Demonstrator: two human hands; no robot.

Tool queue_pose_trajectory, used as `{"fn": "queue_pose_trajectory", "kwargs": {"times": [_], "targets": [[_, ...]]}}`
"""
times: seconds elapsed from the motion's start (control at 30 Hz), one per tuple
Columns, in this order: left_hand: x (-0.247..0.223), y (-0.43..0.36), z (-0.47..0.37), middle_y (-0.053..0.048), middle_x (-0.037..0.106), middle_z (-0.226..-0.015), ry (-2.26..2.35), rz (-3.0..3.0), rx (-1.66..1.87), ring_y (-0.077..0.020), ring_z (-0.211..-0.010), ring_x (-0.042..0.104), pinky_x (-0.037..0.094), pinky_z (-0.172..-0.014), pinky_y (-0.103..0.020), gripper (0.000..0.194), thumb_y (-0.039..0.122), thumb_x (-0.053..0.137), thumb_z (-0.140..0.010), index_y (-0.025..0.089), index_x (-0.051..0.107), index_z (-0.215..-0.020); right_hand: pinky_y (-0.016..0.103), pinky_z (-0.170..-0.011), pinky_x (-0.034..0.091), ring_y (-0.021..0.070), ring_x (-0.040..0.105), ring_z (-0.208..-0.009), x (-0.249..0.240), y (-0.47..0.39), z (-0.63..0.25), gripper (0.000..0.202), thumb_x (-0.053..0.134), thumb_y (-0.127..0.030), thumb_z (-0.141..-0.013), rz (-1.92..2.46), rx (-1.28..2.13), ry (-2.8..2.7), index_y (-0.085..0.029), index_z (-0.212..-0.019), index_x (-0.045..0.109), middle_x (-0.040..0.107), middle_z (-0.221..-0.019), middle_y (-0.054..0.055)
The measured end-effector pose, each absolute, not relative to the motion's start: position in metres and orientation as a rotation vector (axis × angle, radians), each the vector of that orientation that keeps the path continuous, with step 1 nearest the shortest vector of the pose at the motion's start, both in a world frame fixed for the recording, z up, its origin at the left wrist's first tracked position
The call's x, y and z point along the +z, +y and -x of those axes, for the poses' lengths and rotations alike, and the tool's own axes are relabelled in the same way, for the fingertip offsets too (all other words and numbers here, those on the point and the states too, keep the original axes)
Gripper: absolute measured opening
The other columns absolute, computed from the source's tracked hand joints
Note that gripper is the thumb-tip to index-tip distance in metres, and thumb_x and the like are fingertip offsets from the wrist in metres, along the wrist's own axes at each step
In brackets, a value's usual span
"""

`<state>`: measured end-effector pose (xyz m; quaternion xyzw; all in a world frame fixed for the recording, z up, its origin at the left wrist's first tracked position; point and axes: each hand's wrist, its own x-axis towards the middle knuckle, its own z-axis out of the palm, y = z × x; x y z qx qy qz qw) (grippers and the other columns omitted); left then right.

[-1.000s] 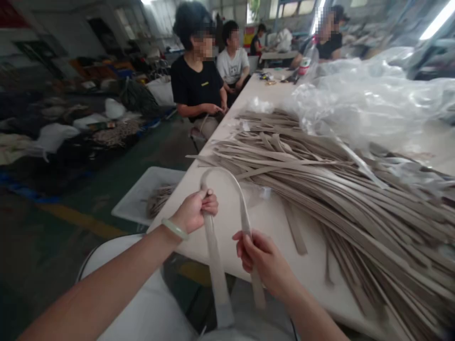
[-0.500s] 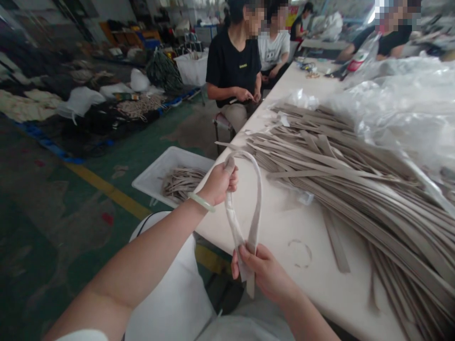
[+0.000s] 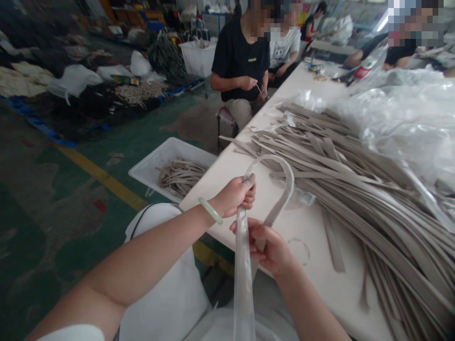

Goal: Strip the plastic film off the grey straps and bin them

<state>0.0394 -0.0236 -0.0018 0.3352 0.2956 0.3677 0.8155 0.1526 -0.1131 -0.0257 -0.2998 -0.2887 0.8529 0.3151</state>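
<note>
A beige fabric strip (image 3: 285, 187) arches between my two hands above the table's near edge. My left hand (image 3: 239, 196), a pale bangle on its wrist and a wrap on one digit, is closed around the strip. Below that fist a pale, shiny length of it hangs straight down toward my lap. Close behind the hanging length, my right hand (image 3: 268, 244) grips the other leg of the arch; its fingertips are partly hidden. A large pile of similar flat strips (image 3: 341, 175) lies on the table to the right.
On the left, beside the white table (image 3: 298, 293), a white plastic bin (image 3: 142, 173) holds a heap of narrow strips. Clear plastic sheeting (image 3: 408, 109) and a bottle (image 3: 369, 64) lie farther back. A seated person in black (image 3: 238, 59) handles something small at the far side.
My right hand has moved up and let go of one leg of the looped strip, which now hangs down shiny. My left hand has shifted right, and the arch is wider.
</note>
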Motion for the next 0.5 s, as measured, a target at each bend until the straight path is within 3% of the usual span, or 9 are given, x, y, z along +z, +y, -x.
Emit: {"fn": "queue_pose_trajectory", "kwargs": {"times": [0.13, 0.27, 0.37, 0.5], "targets": [[0.0, -0.028, -0.034, 0.006, 0.039, -0.055, 0.652, -0.867, 0.774, -0.0047, -0.047, 0.037, 0.033, -0.046, -0.016, 0.038, 0.048, 0.064, -0.08, 0.015, 0.048, -0.07, 0.017, -0.035, 0.005, 0.0024, 0.015, -0.039, -0.022, -0.103, -0.159, 0.022, 0.065, -0.035, -0.076, 1.028, 2.123, -0.861, -0.013, -0.077, 0.065, 0.026, -0.046, -0.011], [0.001, -0.038, -0.02, -0.005, 0.061, -0.075, 0.738, -1.066, 0.446, -0.0126, -0.068, 0.056, 0.044, -0.062, -0.022, 0.043, 0.051, 0.076, -0.065, 0.012, 0.061, -0.076, 0.02, -0.036, 0.009, 0.0031, 0.023, -0.038, -0.012, -0.081, -0.192, 0.022, 0.07, -0.034, -0.075, 1.128, 1.475, -0.964, -0.013, -0.08, 0.069, 0.032, -0.044, -0.009], [-0.005, -0.047, -0.014, -0.008, 0.063, -0.074, 0.597, -1.037, 0.104, -0.0166, -0.067, 0.06, 0.047, -0.065, -0.028, 0.051, 0.062, 0.064, -0.071, 0.012, 0.064, -0.075, 0.021, -0.037, 0.009, 0.0038, 0.025, -0.039, -0.008, -0.07, -0.214, 0.02, 0.072, -0.032, -0.074, 1.129, 1.185, -0.9, -0.013, -0.079, 0.071, 0.037, -0.046, -0.007], [-0.018, -0.053, -0.021, -0.003, 0.056, -0.062, 0.596, -1.065, 0.235, -0.0129, -0.057, 0.054, 0.045, -0.06, -0.027, 0.051, 0.062, 0.054, -0.079, 0.013, 0.057, -0.067, 0.021, -0.037, 0.01, 0.0035, 0.024, -0.039, -0.021, -0.078, -0.201, 0.019, 0.073, -0.032, -0.073, 1.126, 1.278, -0.838, -0.014, -0.076, 0.071, 0.034, -0.044, -0.008]]}}
